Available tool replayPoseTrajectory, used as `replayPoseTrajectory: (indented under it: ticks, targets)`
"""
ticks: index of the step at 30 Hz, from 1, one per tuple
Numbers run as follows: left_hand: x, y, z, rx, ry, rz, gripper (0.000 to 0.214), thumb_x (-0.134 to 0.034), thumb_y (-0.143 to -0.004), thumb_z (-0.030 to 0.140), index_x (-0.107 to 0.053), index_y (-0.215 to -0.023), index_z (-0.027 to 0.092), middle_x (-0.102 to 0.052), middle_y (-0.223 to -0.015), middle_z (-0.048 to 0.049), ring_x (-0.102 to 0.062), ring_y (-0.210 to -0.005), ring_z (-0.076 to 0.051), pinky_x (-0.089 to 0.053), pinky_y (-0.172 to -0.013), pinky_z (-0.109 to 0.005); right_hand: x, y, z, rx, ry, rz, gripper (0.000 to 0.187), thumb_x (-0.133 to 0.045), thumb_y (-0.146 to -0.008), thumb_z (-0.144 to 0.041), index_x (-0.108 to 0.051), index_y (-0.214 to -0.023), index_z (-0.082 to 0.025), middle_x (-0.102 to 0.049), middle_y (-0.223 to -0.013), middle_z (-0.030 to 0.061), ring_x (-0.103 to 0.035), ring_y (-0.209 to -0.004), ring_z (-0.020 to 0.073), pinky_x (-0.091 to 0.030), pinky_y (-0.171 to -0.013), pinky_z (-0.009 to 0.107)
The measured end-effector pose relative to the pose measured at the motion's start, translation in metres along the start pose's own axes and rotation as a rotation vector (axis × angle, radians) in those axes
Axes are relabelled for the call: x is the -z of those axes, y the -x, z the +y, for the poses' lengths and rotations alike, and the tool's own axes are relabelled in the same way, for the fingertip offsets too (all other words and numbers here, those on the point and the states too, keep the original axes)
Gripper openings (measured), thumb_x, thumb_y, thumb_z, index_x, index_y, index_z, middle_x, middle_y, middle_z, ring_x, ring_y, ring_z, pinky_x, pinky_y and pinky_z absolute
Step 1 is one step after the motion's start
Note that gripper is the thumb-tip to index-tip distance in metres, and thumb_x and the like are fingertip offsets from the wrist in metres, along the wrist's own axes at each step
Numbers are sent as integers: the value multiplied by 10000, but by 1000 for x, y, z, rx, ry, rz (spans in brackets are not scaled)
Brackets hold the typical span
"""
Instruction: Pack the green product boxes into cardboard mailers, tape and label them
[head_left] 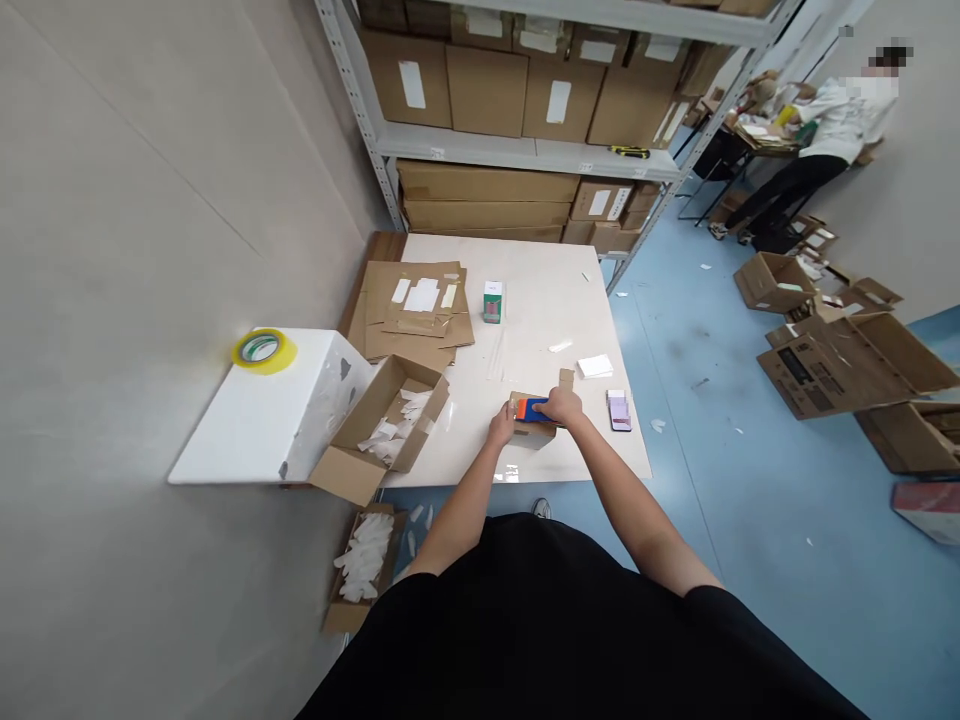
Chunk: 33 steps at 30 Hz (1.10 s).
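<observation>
A small brown cardboard box sits near the front edge of the white table. My left hand grips the box's left side. My right hand is closed on a blue and orange item at the box's open top. A cardboard flap stands up behind my right hand. A phone lies just right of my right hand, and a white card stack is beyond it.
An open carton of white packets stands at the table's left. Flattened cardboard and a green box lie farther back. A yellow tape roll rests on a white shelf. Shelving with cartons is behind; another person works at far right.
</observation>
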<state>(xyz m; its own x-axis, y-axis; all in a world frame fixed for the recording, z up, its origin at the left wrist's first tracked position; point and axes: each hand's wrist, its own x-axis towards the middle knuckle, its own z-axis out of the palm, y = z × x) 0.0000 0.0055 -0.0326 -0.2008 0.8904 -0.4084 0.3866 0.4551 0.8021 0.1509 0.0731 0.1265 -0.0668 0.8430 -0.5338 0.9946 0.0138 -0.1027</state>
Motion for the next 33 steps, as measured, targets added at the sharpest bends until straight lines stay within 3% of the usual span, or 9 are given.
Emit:
replayPoseTrajectory:
  ticks: [3, 6, 12, 14, 16, 20, 25, 30, 33]
  targets:
    - [-37, 5, 22, -5, -33, -39, 618, -234, -1109, 572, -583, -1489, 231, -715, -1379, -134, -684, -1267, -308, -518, -1081, -434, 5, -3, 43, -1, 17, -15, 556, -751, -888, -610, -749, -1181, -138, -772, -1184, 192, -738, -1106, 306, -523, -791, 295]
    - [-58, 8, 38, 13, -93, -26, 593, -225, -1114, 536, -570, -1487, 230, -725, -1353, -145, -693, -1242, -317, -523, -1059, -436, 10, -4, 96, 5, -17, -32, 555, -732, -892, -640, -763, -1124, -137, -778, -1147, 191, -739, -1071, 299, -505, -754, 287]
    - [-59, 7, 42, 4, -145, -16, 592, -208, -1112, 505, -608, -1439, 217, -738, -1322, -153, -685, -1244, -336, -520, -1056, -447, 4, 3, 229, -133, -105, -53, 503, -750, -866, -651, -784, -1023, -174, -787, -1081, 153, -734, -978, 277, -448, -660, 274]
    - [-56, 6, 39, -6, -131, -14, 587, -228, -1109, 517, -617, -1437, 223, -740, -1326, -138, -683, -1247, -326, -522, -1063, -441, -6, 4, 258, -148, -134, -48, 485, -751, -864, -648, -791, -1015, -189, -790, -1033, 134, -732, -945, 266, -434, -648, 268]
    - [-52, 5, 35, -17, -97, -25, 576, -261, -1106, 528, -629, -1433, 229, -740, -1339, -118, -681, -1254, -310, -521, -1077, -425, -17, 3, 267, -131, -151, -35, 477, -753, -865, -641, -793, -1023, -192, -790, -1028, 125, -730, -944, 260, -424, -647, 262]
    - [-27, -2, 24, 24, -37, -50, 603, -308, -1096, 579, -672, -1398, 205, -720, -1390, -115, -665, -1293, -291, -516, -1102, -408, -39, -5, 227, -70, -190, -60, 482, -741, -887, -636, -791, -1005, -172, -791, -1051, 120, -726, -960, 246, -411, -656, 253]
    - [36, -7, 4, 261, -78, -44, 638, -297, -1096, 588, -649, -1417, 164, -704, -1399, -169, -726, -1174, -291, -602, -931, -397, -57, -10, 143, 82, -253, -59, 471, -669, -957, -634, -790, -995, -180, -797, -1047, 90, -726, -983, 209, -412, -683, 233]
    - [83, -11, -9, 233, -149, 152, 488, -360, -1091, 437, -656, -1392, 193, -638, -1500, -143, -566, -1427, -283, -486, -1131, -395, -58, -17, 67, 148, -241, -63, 490, -659, -954, -656, -783, -1043, -190, -798, -1094, 86, -733, -1027, 211, -427, -686, 222]
    - [92, -11, -15, 179, -104, 127, 433, -411, -1071, 445, -689, -1334, 241, -705, -1420, -84, -629, -1348, -247, -492, -1105, -343, -54, -23, 25, 166, -207, -96, 509, -661, -948, -665, -775, -1065, -183, -794, -1127, 99, -739, -1037, 220, -439, -676, 228]
